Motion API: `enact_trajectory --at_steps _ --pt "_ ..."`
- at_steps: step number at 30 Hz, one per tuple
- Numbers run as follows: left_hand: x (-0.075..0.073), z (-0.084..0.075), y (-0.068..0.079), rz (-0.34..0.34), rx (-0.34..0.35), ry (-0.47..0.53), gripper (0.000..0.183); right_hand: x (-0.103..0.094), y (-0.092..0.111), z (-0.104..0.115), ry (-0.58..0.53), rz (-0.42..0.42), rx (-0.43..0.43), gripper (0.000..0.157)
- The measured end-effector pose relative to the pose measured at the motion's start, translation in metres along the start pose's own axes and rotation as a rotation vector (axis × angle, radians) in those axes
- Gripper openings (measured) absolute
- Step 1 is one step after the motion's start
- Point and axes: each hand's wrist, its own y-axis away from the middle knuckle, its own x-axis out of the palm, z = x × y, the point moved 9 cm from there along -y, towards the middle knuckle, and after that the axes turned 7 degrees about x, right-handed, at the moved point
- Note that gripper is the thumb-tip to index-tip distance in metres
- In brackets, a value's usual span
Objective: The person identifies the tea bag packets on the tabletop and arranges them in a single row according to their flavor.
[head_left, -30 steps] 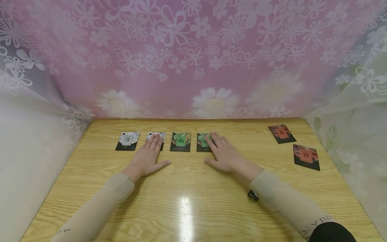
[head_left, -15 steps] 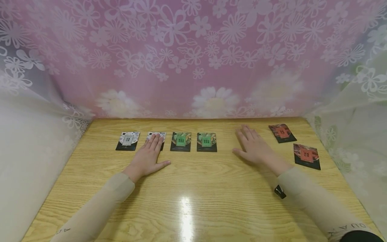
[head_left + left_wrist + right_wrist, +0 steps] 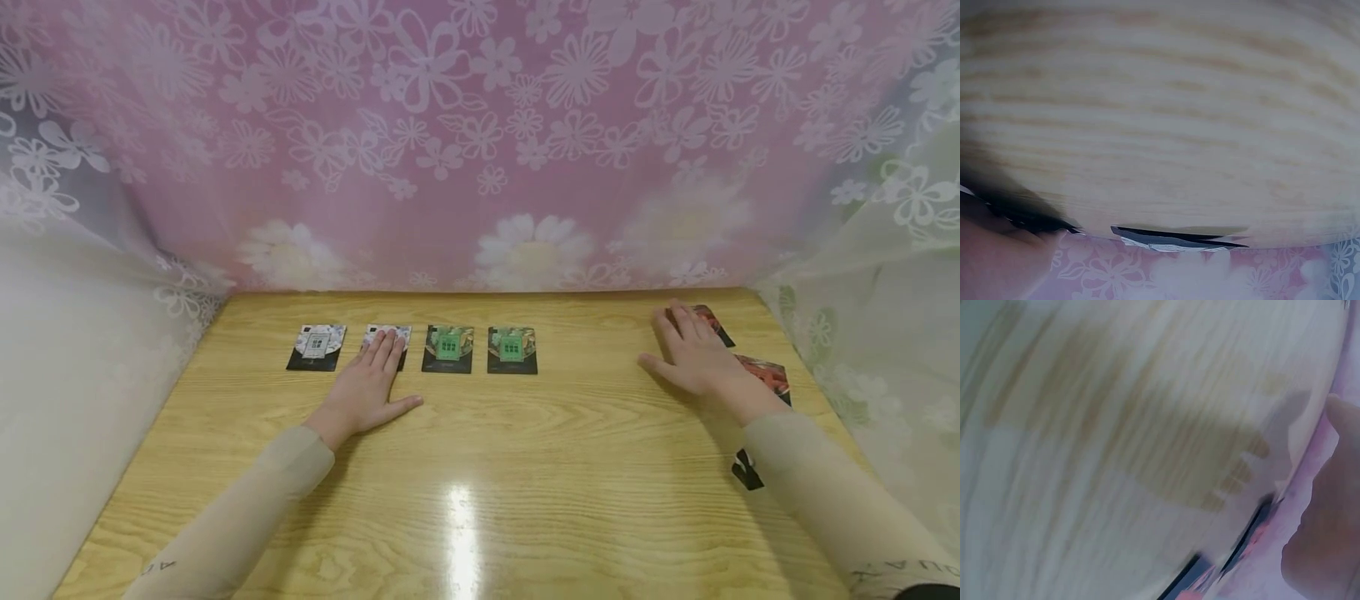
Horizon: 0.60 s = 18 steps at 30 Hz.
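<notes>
My left hand [image 3: 363, 390] lies flat with its fingers over a white-and-black packet [image 3: 405, 333], covering much of it. To its left lies a like packet [image 3: 316, 347], seen edge-on in the left wrist view [image 3: 1172, 240]. Two green-and-black packets [image 3: 447, 348] sit to the right of that hand. My right hand [image 3: 693, 358], fingers straight and thumb spread, is at the upper red-and-black packet [image 3: 718, 327] and partly hides it; contact cannot be told. Its wrist partly covers the lower red-and-black packet [image 3: 772, 379]. In the right wrist view a red packet [image 3: 1250, 537] is near the fingers.
The wooden table [image 3: 480, 442] meets a pink floral curtain [image 3: 480, 167] at the back, with pale curtains at both sides. A small black object [image 3: 746, 469] hangs at the right sleeve's cuff. Light glares on the table's front middle.
My right hand has left the right green packet and moved right across the table to the upper red packet. My left hand has stayed in place.
</notes>
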Motion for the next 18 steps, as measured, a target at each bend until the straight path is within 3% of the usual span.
enact_trajectory --at_steps 9,18 --pt "0.0 0.0 0.0 -0.013 0.01 -0.003 0.104 0.003 0.006 -0.039 -0.061 0.049 0.069 0.092" --pt "0.002 0.002 -0.001 0.006 -0.007 -0.008 0.105 0.011 0.008 -0.056 -0.053 0.131 0.102 0.09"
